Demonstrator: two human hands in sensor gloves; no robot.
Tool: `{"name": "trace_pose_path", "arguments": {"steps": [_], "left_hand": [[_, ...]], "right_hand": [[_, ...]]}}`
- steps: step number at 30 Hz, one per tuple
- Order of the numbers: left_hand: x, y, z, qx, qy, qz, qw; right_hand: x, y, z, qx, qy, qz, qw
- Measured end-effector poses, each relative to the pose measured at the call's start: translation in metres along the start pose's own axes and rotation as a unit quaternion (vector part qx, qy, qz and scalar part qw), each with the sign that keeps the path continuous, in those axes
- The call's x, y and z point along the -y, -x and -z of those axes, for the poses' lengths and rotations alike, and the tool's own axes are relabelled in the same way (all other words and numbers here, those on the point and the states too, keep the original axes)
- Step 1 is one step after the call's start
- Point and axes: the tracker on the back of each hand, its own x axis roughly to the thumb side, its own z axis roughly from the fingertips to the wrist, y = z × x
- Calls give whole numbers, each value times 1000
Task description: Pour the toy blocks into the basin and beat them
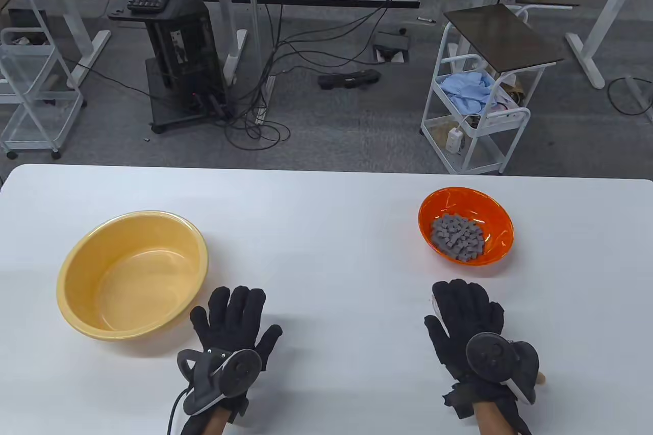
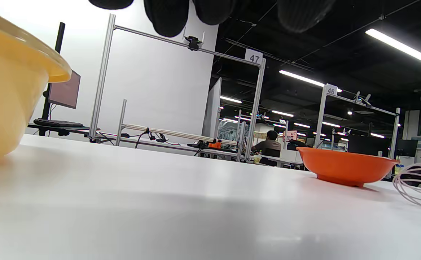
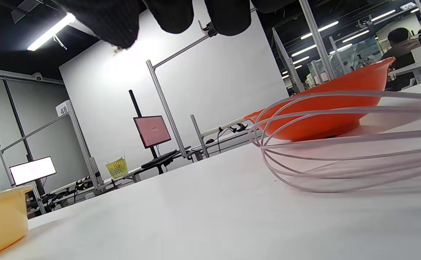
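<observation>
Smooth white table (image 1: 326, 210): round yellow basin (image 1: 133, 275), blocks (image 1: 457, 238) (grey cubes).

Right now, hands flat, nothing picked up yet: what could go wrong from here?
1. The toy blocks are heaped in a shallow orange bowl; carried across to the yellow basin, some may spill.
2. The whisk lies under the right hand, hidden from above; lifting could nudge it into the bowl.

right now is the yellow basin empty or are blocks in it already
Empty: the yellow basin shows only bare bottom, and the grey blocks are piled in the orange bowl.
</observation>
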Motion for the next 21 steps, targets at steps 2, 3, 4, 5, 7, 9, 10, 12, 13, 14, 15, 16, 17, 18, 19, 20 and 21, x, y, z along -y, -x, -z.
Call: {"name": "trace_pose_path", "arguments": {"steps": [2,3,4,5,7,9,10,12,13,14,15,16,17,18,19,20,21], "left_hand": [[-1,1,0,-4,0,6,1000],[-2,2,0,-6,1,8,1000],[-2,2,-1,-8,1,9,1000],[-3,3,-1,-9,0,9,1000],[-4,4,-1,-13,-1,10,1000],[-6,4,0,-17,-6,13,1000],[-7,5,0,-21,-7,15,1000],[-10,7,-1,-27,-16,15,999],[-12,7,-1,-29,-19,14,999],[-15,9,-1,-34,-25,12,999],[-17,9,-1,-40,-31,13,999],[-21,11,-1,-46,-39,17,998],[-23,13,-2,-52,-43,21,997],[-27,17,-2,-66,-52,24,996],[-29,20,-3,-77,-59,27,995],[-33,25,-4,-94,-69,29,993],[-35,30,-5,-111,-78,32,990]], "right_hand": [[-1,0,0,0,-2,1,1000],[-1,-1,0,0,-3,0,1000],[-2,-1,0,1,-4,0,1000],[-2,-1,0,1,-5,0,1000],[-2,-1,-1,0,-4,2,1000],[-1,-1,0,-1,-3,4,1000],[-1,-1,0,-1,0,5,1000],[0,-1,0,-1,3,5,1000],[0,-1,-1,-1,3,4,1000],[0,0,-1,-3,3,2,1000],[0,0,-1,-3,3,2,1000],[0,0,-1,-3,3,2,1000],[0,0,-1,-4,3,3,1000],[1,0,-1,-5,2,4,1000],[1,0,-1,-5,3,4,1000],[1,0,-1,-5,2,2,1000],[1,0,-1,-5,3,1,1000]]}}
